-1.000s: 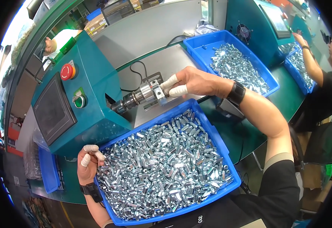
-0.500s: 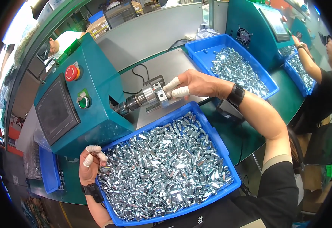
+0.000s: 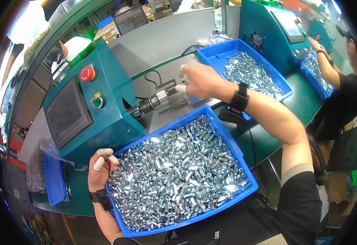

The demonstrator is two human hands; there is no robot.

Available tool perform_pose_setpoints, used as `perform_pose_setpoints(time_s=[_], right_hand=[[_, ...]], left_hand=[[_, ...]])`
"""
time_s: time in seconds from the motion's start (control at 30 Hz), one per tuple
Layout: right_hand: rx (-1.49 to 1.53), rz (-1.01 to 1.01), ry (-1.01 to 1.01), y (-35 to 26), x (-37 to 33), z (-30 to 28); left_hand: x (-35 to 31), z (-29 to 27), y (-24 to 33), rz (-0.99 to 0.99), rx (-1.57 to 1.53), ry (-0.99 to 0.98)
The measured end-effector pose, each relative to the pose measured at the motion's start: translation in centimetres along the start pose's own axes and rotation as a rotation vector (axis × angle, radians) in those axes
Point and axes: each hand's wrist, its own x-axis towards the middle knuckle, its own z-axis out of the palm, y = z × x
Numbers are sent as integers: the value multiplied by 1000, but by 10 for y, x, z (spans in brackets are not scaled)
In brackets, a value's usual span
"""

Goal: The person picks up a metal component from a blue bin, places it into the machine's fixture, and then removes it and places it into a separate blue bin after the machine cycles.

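A blue bin (image 3: 250,179) heaped with shiny metal hex coupling nuts (image 3: 178,175) lies in front of me. At its left rim is my left hand (image 3: 99,171), white finger covers on its fingertips. Its fingers are curled together; whatever may be between them is hidden. My right hand (image 3: 205,81) hovers beyond the bin, beside the metal spindle (image 3: 149,104) of the green machine (image 3: 109,110). Its covered thumb and finger are spread apart, and I see nothing between them. A metal fixture (image 3: 168,85) behind the spindle's end is partly covered by those fingers.
A second blue bin (image 3: 217,61) with more nuts sits at the far right. Beyond it stand another green machine (image 3: 235,32) and a co-worker (image 3: 350,81). A red emergency button (image 3: 87,74) tops my machine. A narrow blue tray (image 3: 55,179) is at the left.
My right hand has drawn back from the spindle's end, and its finger and thumb have spread. The pierced metal block at that end no longer shows clearly. My left hand stays by the rim.
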Motion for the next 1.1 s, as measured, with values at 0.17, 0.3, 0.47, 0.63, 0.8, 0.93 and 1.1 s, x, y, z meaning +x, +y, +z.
perform_pose_setpoints(time_s=[0.17, 0.3, 0.47, 0.63, 0.8, 0.93, 1.1], right_hand=[[-247, 15, -129, -23, 6, -18], [-329, 52, -67, -4, 4, -36], [-716, 240, -80, 85, -34, -80], [-325, 36, -53, 62, -69, -86], [298, -538, -381, -15, -83, -20], [191, -605, -457, -28, -85, 12], [189, -621, -359, -34, -90, 9]], left_hand=[[-3, 0, -2, 11, 6, 7], [-2, -1, -6, 17, -7, 13], [-1, -5, -7, 15, -30, 2], [2, -5, 0, 0, -6, 6], [0, -2, 0, 20, -3, 20], [1, -3, -5, 38, -43, 41], [-1, -7, -5, 7, -80, -5]])
